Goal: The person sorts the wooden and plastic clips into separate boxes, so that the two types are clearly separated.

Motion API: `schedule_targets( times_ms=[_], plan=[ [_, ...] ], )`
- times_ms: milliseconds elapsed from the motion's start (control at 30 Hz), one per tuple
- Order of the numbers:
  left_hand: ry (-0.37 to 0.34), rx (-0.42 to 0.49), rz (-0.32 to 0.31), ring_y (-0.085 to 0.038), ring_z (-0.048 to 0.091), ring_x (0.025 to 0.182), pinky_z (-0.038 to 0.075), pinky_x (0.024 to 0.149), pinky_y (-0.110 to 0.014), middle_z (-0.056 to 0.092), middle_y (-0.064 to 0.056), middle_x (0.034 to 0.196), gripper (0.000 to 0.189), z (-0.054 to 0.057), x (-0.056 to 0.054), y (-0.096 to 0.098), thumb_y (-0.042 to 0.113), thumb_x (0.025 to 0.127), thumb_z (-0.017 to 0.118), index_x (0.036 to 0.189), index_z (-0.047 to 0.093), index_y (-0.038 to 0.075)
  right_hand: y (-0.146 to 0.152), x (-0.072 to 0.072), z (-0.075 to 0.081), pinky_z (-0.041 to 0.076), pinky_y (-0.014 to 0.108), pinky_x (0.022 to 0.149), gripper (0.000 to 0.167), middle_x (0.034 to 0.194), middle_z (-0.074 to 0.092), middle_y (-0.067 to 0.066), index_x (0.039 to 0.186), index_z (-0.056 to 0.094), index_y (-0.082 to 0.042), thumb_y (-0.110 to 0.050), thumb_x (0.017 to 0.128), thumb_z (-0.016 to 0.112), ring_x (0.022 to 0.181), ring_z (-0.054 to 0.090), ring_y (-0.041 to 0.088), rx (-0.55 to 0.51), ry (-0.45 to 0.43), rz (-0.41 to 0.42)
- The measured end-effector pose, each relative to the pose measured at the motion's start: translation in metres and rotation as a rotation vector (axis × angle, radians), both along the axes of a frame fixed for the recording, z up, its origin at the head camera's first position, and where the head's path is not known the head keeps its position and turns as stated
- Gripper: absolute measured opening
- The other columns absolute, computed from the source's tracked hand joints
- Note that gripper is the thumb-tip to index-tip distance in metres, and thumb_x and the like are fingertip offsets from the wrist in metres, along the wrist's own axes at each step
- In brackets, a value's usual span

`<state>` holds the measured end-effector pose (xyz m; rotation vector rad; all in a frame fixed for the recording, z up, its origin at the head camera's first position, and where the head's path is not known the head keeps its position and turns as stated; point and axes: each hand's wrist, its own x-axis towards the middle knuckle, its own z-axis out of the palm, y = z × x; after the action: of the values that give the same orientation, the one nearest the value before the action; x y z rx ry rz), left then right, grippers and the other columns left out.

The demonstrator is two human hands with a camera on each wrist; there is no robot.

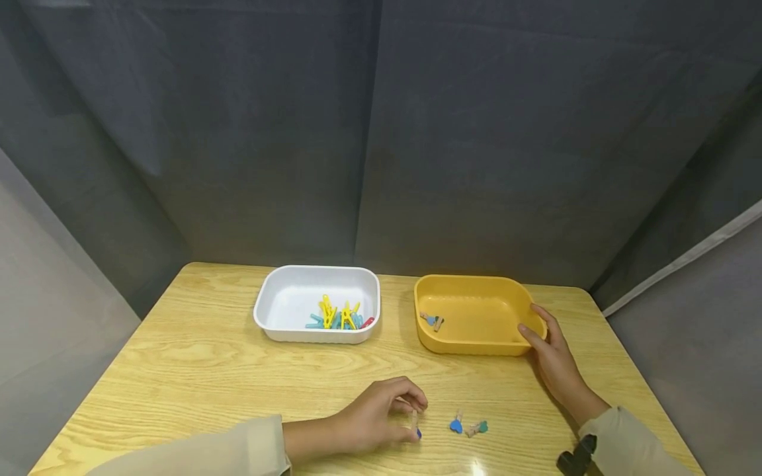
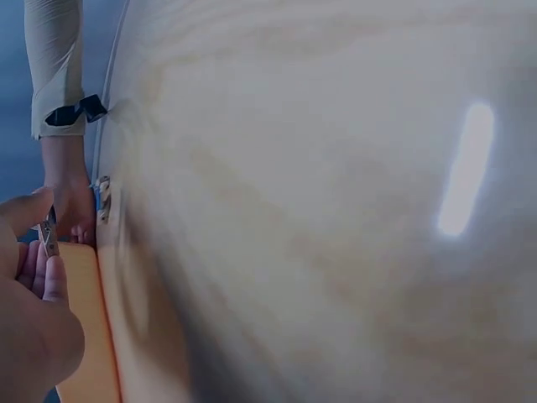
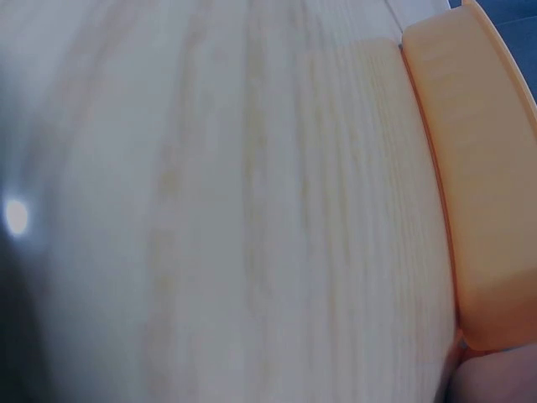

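Note:
My left hand [image 1: 381,416] pinches a small wooden clothespin [image 1: 414,420] with a dark blue end between thumb and fingers, low over the front of the table. In the left wrist view the same pin shows at the fingertips [image 2: 55,273]. To its right lie two more wooden clothespins, one with a blue heart [image 1: 456,426], one with a green end [image 1: 483,427]. My right hand [image 1: 558,367] grips the right end of a yellow tray [image 1: 476,347], thumb over the rim. Several small wooden clothespins [image 1: 432,320] lie at the tray's left side.
A white tray [image 1: 286,334] stands left of the yellow one, holding yellow, teal and red plastic clothespins [image 1: 339,316]. Grey curtains [image 1: 369,165] hang behind the wooden table [image 1: 196,370] and at both sides. A black device [image 1: 576,456] sits at the right wrist.

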<state>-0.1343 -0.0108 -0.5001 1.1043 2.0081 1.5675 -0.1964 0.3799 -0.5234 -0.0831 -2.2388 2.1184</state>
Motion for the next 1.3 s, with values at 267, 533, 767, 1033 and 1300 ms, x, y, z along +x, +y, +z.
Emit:
schedule_targets(
  times_ms=[267, 533, 767, 1033, 1300],
  plan=[
    [0.023, -0.014, 0.068, -0.004, 0.065, 0.108, 0.053, 0.100, -0.023, 0.067, -0.005, 0.118, 0.044, 0.012, -0.014, 0.012, -0.001, 0.082, 0.084, 0.119, 0.063, 0.009, -0.001, -0.002, 0.002, 0.042, 0.007, 0.098, 0.070, 0.170, 0.001, 0.014, 0.165, 0.016, -0.022, -0.025, 0.108, 0.056, 0.149, 0.023, 0.023, 0.002, -0.019, -0.017],
    [0.033, 0.004, 0.093, -0.008, 0.064, 0.111, 0.052, 0.101, -0.023, 0.067, -0.010, 0.120, 0.045, 0.023, -0.031, 0.022, -0.001, 0.082, 0.084, 0.121, 0.063, 0.006, 0.000, -0.002, 0.001, 0.043, 0.008, 0.099, 0.069, 0.170, -0.001, 0.016, 0.165, 0.015, -0.021, -0.023, 0.109, 0.055, 0.148, 0.022, 0.025, -0.005, 0.002, -0.001],
    [0.069, 0.031, 0.117, -0.012, 0.064, 0.113, 0.052, 0.102, -0.026, 0.066, -0.016, 0.123, 0.047, 0.030, -0.049, 0.032, -0.004, 0.082, 0.083, 0.123, 0.061, 0.000, -0.001, -0.001, 0.001, 0.044, 0.009, 0.099, 0.069, 0.169, 0.001, 0.016, 0.164, 0.015, -0.020, -0.023, 0.108, 0.056, 0.146, 0.026, 0.023, -0.019, 0.012, 0.004],
    [0.096, 0.057, 0.148, -0.021, 0.065, 0.115, 0.054, 0.103, -0.032, 0.066, -0.014, 0.121, 0.045, 0.032, -0.063, 0.041, -0.005, 0.083, 0.083, 0.123, 0.062, -0.001, -0.001, 0.000, 0.002, 0.044, 0.008, 0.099, 0.070, 0.170, -0.001, 0.016, 0.165, 0.015, -0.021, -0.022, 0.108, 0.056, 0.149, 0.022, 0.026, -0.024, -0.001, -0.005],
    [0.149, 0.040, 0.168, -0.015, 0.063, 0.117, 0.053, 0.103, -0.028, 0.064, -0.013, 0.123, 0.046, 0.033, -0.073, 0.055, -0.005, 0.084, 0.082, 0.124, 0.060, 0.000, -0.001, -0.001, 0.002, 0.045, 0.009, 0.097, 0.069, 0.169, 0.001, 0.014, 0.165, 0.015, -0.021, -0.021, 0.108, 0.056, 0.143, 0.029, 0.017, -0.040, -0.003, -0.009]
  ],
)
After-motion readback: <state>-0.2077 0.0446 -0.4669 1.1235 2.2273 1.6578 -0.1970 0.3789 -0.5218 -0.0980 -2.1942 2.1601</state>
